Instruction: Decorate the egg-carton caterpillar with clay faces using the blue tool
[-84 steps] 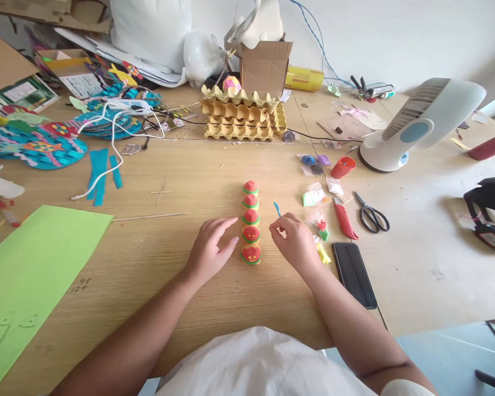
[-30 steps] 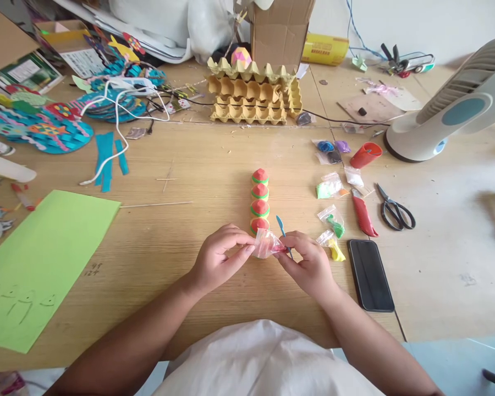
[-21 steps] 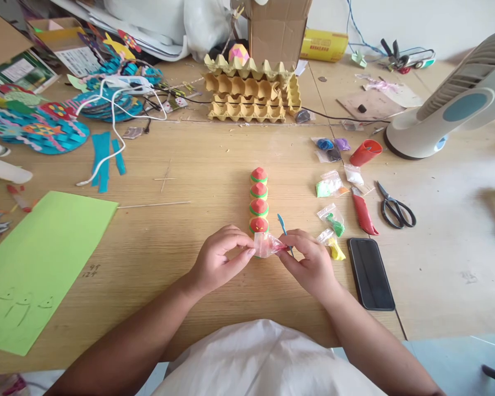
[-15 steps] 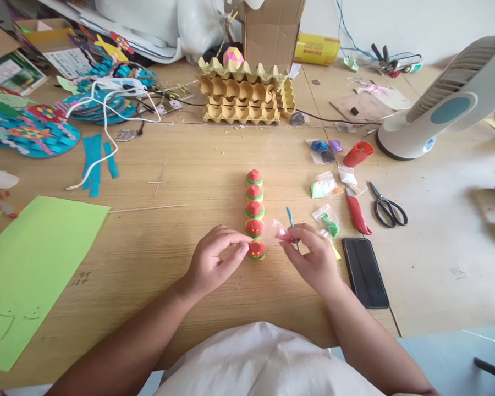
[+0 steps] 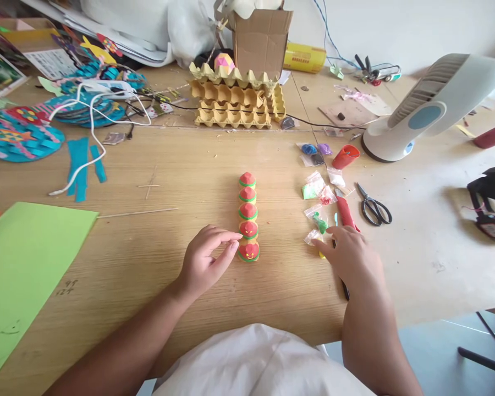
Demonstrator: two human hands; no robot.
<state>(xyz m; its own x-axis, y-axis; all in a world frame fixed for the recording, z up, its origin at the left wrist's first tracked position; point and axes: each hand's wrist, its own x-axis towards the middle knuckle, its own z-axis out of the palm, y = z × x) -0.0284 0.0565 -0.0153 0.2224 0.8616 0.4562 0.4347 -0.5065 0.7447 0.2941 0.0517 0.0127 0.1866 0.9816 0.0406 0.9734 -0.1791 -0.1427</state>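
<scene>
Two bare hands reach in over one bench (image 5: 272,297) from the near side, forearms angled inward. The right hand (image 5: 357,258) lies palm down, wrist bent, above one phone (image 5: 346,290) that it mostly covers. Its thumb and index finger stand apart near one yellow lump (image 5: 322,254); one blue tool (image 5: 335,219) shows just beyond them, and I cannot tell whether the fingers hold it. The left hand (image 5: 208,256) is turned thumb side up, thumb and index finger narrowly parted with nothing between them, tips at the left edge of one row of domes (image 5: 248,212); contact is unclear.

That row runs near to far at the middle of the bench: five red domes, each banded in green. The nearest bears one yellow smile and two eyes; the second has yellow marks too.

At the left lies one green sheet (image 5: 37,258), with one long stick (image 5: 138,212) at its far right corner and two crossed sticks (image 5: 149,185) farther off.

To the right are one red cutter (image 5: 345,212), one pair of scissors (image 5: 374,206), small clear bags with coloured lumps (image 5: 313,190), and one red cup (image 5: 346,157).

Farther still stand one fan (image 5: 427,113), stacked egg cartons (image 5: 233,115) and one cardboard box (image 5: 259,41).
</scene>
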